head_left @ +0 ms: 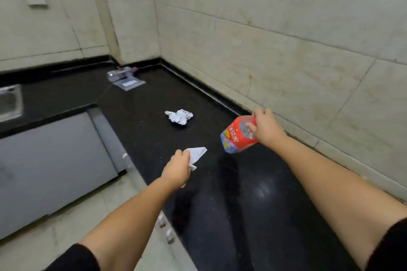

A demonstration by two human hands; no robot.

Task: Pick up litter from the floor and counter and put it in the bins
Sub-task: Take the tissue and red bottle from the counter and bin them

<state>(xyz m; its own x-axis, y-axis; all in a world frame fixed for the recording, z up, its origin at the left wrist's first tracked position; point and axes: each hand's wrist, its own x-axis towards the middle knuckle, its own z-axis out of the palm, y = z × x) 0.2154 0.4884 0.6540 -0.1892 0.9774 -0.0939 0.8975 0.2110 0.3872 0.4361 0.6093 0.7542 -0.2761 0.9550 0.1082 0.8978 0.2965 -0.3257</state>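
Observation:
My left hand [177,168] is closed around a piece of white paper [198,153], held just above the black counter [231,204] near its front edge. My right hand [265,126] grips a clear plastic bottle with a red label [236,136], lifted and tilted above the counter close to the right wall. A crumpled ball of silver foil [179,116] lies on the counter beyond both hands. Further back, in the corner, an empty clear bottle [120,72] lies on its side next to a flat grey packet [130,83].
Tiled walls close in the counter at the back and on the right. A steel sink [10,103] sits at the far left. Grey cabinet fronts [50,160] with small knobs run under the counter. Pale floor tiles [55,229] show at the lower left. No bin is in view.

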